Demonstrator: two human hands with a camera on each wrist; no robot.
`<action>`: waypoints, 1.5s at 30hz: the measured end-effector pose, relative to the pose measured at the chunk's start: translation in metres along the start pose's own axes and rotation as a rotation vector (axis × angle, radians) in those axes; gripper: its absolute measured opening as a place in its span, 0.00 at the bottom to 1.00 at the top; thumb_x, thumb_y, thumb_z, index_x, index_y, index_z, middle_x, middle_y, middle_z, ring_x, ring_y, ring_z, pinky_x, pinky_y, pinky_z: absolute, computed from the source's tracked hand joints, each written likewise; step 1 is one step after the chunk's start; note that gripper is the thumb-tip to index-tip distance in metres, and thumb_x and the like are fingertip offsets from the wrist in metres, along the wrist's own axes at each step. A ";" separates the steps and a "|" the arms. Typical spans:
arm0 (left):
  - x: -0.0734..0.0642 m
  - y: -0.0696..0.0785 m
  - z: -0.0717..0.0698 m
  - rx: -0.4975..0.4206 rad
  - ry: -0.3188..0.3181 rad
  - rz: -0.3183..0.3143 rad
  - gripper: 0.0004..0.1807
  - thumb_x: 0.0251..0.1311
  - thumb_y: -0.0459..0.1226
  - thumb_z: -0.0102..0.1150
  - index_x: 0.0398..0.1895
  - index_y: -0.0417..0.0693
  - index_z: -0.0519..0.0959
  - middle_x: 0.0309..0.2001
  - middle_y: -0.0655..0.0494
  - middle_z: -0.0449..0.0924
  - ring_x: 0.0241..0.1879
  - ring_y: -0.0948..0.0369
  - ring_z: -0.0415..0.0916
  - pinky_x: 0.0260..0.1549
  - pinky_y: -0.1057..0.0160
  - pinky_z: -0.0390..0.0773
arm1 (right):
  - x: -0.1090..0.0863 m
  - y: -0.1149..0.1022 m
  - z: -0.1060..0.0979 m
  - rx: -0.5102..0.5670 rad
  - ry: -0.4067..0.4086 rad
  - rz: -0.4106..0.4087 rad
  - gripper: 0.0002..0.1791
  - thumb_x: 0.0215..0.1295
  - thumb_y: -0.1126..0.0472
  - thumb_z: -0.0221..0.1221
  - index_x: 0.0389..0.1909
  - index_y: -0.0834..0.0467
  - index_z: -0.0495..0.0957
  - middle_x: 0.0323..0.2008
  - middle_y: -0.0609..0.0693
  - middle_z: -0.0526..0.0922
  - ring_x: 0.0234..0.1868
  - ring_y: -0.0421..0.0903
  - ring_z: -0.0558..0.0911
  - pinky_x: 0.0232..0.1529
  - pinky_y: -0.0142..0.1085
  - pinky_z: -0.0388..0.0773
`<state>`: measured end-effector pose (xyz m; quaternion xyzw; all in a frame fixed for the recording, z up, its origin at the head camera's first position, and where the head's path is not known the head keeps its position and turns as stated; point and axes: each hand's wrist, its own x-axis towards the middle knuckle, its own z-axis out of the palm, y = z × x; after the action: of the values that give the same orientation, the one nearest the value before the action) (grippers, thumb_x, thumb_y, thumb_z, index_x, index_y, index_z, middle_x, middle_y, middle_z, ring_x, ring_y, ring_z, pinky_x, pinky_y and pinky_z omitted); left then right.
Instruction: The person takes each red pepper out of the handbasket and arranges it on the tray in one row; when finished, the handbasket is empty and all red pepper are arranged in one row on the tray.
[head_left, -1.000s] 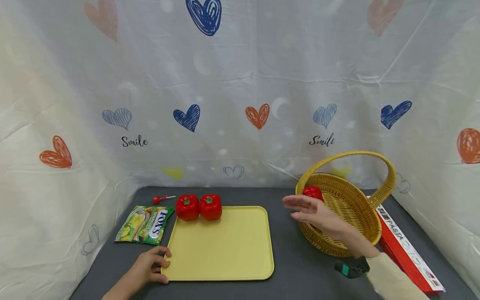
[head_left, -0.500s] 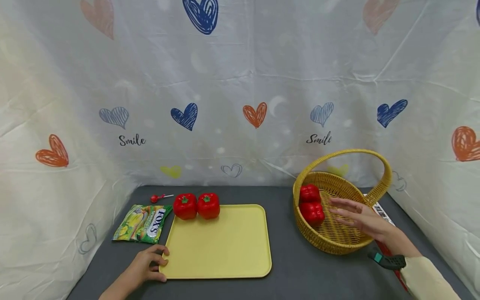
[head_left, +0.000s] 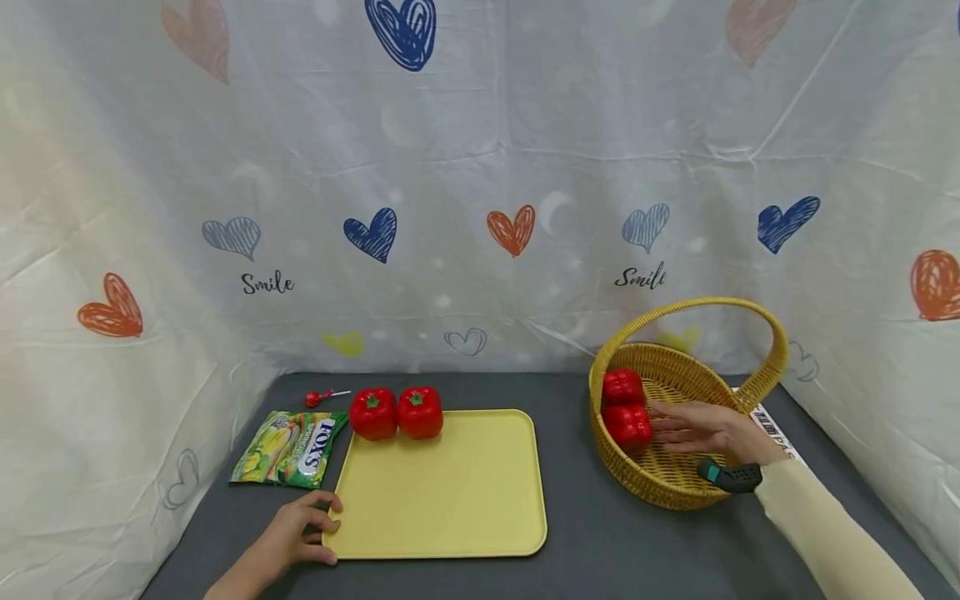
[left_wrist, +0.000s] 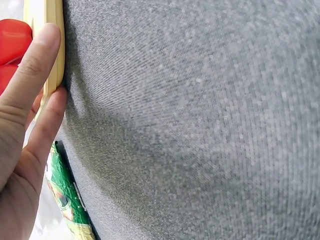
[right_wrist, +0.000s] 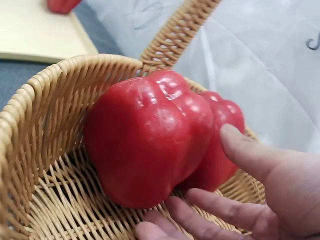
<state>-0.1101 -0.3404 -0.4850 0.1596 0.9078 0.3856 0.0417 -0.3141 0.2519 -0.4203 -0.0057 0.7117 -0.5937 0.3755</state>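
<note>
In the head view, my left hand [head_left: 288, 537] pinches the near left corner of a yellow tray [head_left: 450, 492], its thumb and fingers against the edge. Two red bell peppers, a left one [head_left: 373, 414] and a right one [head_left: 420, 412], sit at the tray's far left corner. My right hand [head_left: 705, 429] reaches into a yellow wicker basket [head_left: 678, 367] with fingers extended. Two more red bell peppers lie inside against its left wall, the nearer pepper [right_wrist: 145, 145] right by my fingertips and the farther pepper [right_wrist: 220, 145] behind my thumb in the right wrist view.
A green Fox's candy bag [head_left: 292, 450] lies left of the tray. Behind it is a red lollipop-like item [head_left: 318, 398] with a white stick. A red and white pasta box [head_left: 776, 433] lies partly hidden beside the basket. A heart-printed curtain [head_left: 450, 167] stands behind the table.
My right hand has moved from the basket's left side to the right, then lower and back left toward the peppers inside. The left hand stays at the tray corner.
</note>
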 end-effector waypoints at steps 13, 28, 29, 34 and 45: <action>0.004 0.002 0.003 0.032 -0.007 -0.006 0.16 0.36 0.43 0.78 0.26 0.44 0.84 0.43 0.46 0.74 0.37 0.72 0.69 0.30 0.69 0.78 | 0.000 -0.005 0.003 0.227 -0.132 0.141 0.44 0.72 0.47 0.49 0.67 0.76 0.40 0.54 0.68 0.68 0.47 0.57 0.81 0.52 0.41 0.74; -0.001 0.000 0.001 0.042 -0.009 -0.044 0.15 0.35 0.43 0.78 0.26 0.46 0.84 0.43 0.48 0.74 0.37 0.74 0.67 0.30 0.69 0.78 | 0.005 0.014 -0.014 -0.064 -0.293 -0.185 0.40 0.66 0.70 0.51 0.69 0.79 0.37 0.57 0.54 0.69 0.51 0.47 0.75 0.55 0.44 0.74; -0.001 -0.001 0.000 0.043 -0.011 -0.040 0.15 0.36 0.43 0.78 0.26 0.45 0.84 0.43 0.48 0.74 0.37 0.74 0.67 0.30 0.69 0.78 | 0.005 0.016 -0.015 -0.101 -0.289 -0.215 0.40 0.65 0.70 0.52 0.69 0.78 0.40 0.58 0.54 0.68 0.52 0.46 0.75 0.55 0.43 0.74; 0.001 -0.002 0.000 0.025 -0.027 -0.060 0.16 0.37 0.44 0.77 0.27 0.46 0.84 0.43 0.48 0.74 0.38 0.74 0.67 0.31 0.69 0.78 | 0.005 0.025 -0.019 -0.162 -0.297 -0.277 0.39 0.61 0.73 0.57 0.71 0.68 0.50 0.62 0.55 0.63 0.57 0.49 0.71 0.55 0.44 0.73; 0.000 -0.001 0.000 0.040 -0.022 -0.032 0.16 0.37 0.46 0.77 0.26 0.47 0.84 0.43 0.49 0.74 0.37 0.75 0.68 0.30 0.69 0.78 | 0.007 0.026 -0.010 -0.178 -0.305 -0.335 0.29 0.67 0.69 0.55 0.67 0.63 0.58 0.64 0.54 0.62 0.59 0.44 0.69 0.56 0.40 0.72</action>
<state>-0.1104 -0.3411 -0.4858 0.1502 0.9172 0.3650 0.0548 -0.3132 0.2647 -0.4461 -0.2463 0.6854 -0.5747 0.3731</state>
